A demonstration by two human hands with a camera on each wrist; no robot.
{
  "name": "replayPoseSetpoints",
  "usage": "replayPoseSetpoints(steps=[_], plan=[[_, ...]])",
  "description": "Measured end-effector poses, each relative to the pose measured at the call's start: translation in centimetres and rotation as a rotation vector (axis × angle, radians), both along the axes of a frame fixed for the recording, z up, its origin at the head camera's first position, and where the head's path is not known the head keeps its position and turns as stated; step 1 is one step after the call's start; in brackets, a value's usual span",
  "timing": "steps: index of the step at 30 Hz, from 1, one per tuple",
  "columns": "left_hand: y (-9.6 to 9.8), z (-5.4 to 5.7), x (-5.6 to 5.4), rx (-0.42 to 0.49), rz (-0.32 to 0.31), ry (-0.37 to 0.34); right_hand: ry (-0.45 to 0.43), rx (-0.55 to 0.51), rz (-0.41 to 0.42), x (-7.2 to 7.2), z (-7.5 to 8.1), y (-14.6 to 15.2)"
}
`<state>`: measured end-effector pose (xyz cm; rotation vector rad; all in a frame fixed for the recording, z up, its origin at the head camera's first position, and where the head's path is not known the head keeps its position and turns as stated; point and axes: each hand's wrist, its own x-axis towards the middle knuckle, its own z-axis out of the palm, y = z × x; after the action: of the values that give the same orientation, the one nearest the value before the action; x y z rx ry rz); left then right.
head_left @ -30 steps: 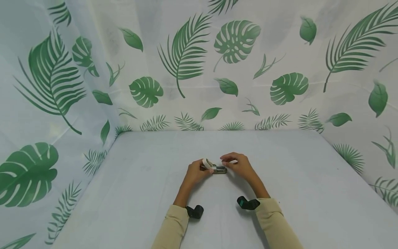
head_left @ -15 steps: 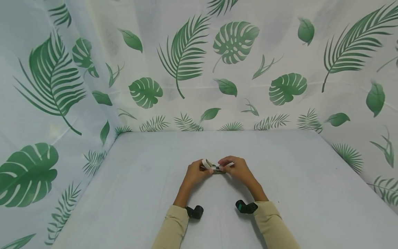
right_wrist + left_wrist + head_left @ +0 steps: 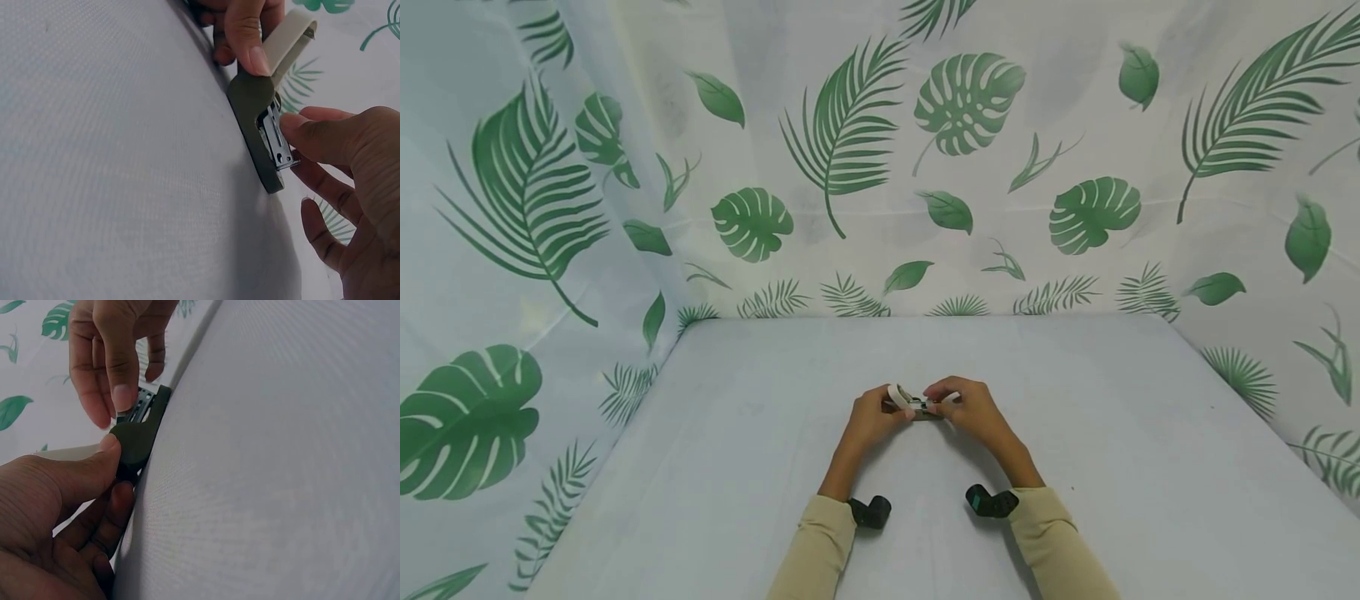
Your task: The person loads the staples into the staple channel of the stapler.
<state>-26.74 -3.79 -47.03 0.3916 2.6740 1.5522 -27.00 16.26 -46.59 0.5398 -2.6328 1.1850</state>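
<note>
A small stapler (image 3: 250, 97) stands on the table with its cream cover (image 3: 285, 41) swung up, so its metal staple channel (image 3: 274, 134) shows above the dark green base. My left hand (image 3: 871, 414) grips it at the hinge end, thumb on the green side in the left wrist view. From the right, my right hand (image 3: 979, 408) reaches in, with thumb and forefinger pinching at the channel; its other fingers are spread apart. Those fingertips partly hide the channel, and whether loose staples lie between them I cannot tell.
A pale cloth-covered table (image 3: 737, 467) spreads around the hands. Behind it hangs a white curtain (image 3: 880, 250) with green leaf prints, continuing along both sides. Each wrist carries a black camera, one on the left (image 3: 871, 512) and one on the right (image 3: 992, 502).
My right hand has moved left and slightly down from beside the stapler, and its fingertips have come onto the channel. The left hand and the raised cover have stayed in place.
</note>
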Motion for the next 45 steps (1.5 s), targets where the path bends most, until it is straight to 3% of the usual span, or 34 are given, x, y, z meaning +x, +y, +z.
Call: replayPoseSetpoints(steps=[10, 24, 33, 45], plan=[[0.1, 0.0, 0.0, 0.0, 0.002, 0.004, 0.033, 0.068, 0.025, -0.1, 0.4, -0.1], [0.1, -0.4, -0.2, 0.003, -0.004, 0.033, 0.039, 0.281, 0.04, -0.2, 1.9, -0.6], [0.1, -0.5, -0.1, 0.005, 0.0, 0.029, 0.089, 0.25, 0.055, 0.0, 1.5, -0.4], [0.1, -0.3, -0.1, 0.018, 0.009, 0.027, 0.225, 0.19, 0.096, -0.3, 0.6, -0.2]])
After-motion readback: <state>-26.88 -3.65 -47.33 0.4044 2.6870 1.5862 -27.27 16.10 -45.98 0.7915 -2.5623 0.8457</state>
